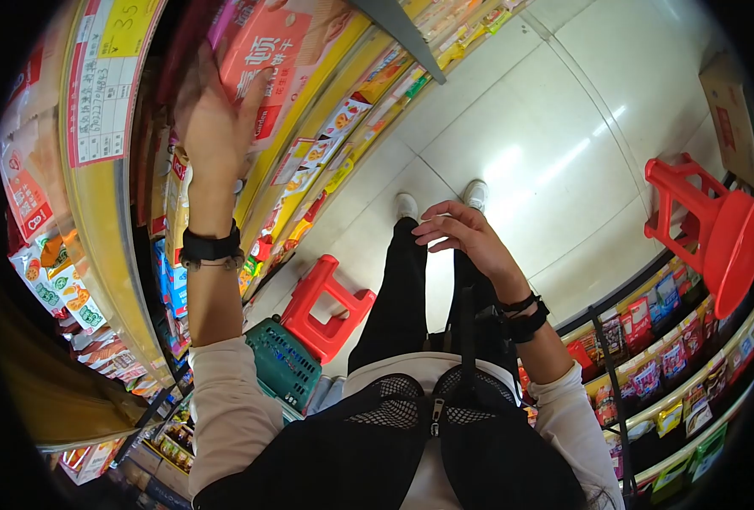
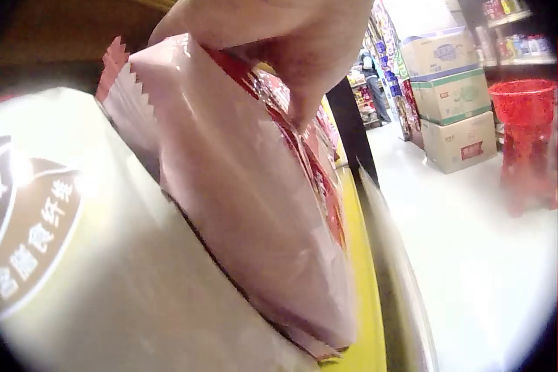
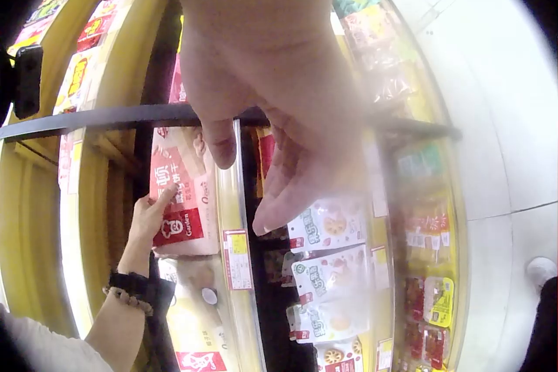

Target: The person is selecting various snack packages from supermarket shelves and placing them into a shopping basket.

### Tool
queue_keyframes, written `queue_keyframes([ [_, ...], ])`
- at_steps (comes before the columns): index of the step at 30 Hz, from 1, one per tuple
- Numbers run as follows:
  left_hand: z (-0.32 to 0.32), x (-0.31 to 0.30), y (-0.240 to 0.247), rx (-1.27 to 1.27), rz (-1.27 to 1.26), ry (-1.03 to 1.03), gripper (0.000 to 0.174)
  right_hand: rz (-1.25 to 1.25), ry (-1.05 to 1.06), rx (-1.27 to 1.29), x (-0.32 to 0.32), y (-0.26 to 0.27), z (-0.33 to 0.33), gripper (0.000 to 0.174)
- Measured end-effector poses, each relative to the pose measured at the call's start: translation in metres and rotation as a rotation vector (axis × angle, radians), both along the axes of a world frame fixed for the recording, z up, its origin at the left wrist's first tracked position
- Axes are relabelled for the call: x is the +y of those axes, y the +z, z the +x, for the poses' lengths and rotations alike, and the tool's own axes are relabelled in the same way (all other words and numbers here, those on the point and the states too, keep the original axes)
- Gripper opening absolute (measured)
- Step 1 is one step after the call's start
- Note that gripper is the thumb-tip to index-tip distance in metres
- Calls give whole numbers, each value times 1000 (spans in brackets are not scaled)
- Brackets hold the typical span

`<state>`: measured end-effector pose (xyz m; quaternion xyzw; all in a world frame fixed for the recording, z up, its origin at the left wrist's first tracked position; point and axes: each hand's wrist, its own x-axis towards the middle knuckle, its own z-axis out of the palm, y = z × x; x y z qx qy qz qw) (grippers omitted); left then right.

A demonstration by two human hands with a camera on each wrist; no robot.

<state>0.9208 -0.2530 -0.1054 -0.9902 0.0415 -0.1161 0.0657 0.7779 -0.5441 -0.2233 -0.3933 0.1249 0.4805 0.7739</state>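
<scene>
My left hand (image 1: 215,123) is at the shelf, its thumb on the front of a pink biscuit package (image 1: 279,59). In the left wrist view the hand (image 2: 279,14) pinches the top of the pink package (image 2: 235,163), beside a pale package (image 2: 113,259) with brown print. From the right wrist view, the left hand (image 3: 148,219) lies at the lower left edge of the upright pink package (image 3: 183,176). My right hand (image 1: 470,238) hangs in front of the body with loosely bent fingers and nothing in them; in its own view the hand (image 3: 270,84) appears above the shelves.
Shelves with yellow edges (image 1: 96,195) carry many snack packages. A red stool (image 1: 321,310) and a green basket (image 1: 285,361) stand by the shelf. On the right are another red stool (image 1: 721,229), a carton (image 1: 728,115) and a low snack rack (image 1: 649,348). A dark bar (image 3: 87,119) crosses the shelf front.
</scene>
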Motion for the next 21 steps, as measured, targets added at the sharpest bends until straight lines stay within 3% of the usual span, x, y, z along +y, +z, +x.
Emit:
queue_keyframes([
  [2, -1, 0, -1, -46, 58, -35, 75, -4, 4, 0, 1, 0, 1, 24],
  [8, 1, 2, 4, 78, -109, 67, 73, 1, -9, 5, 3, -2, -1, 23],
  [11, -10, -2, 10, -91, -224, 74, 67, -11, -6, 2, 2, -1, 1, 22],
  [14, -17, -1, 15, -55, -258, 139, 60, -15, -19, -3, 0, -2, 0, 23],
  [16, -17, 0, 17, 105, -183, 210, 62, -16, -29, -1, 1, -2, 0, 23],
  [21, -17, 12, 23, 170, -220, 178, 60, -3, -12, 6, 3, -1, 0, 24],
])
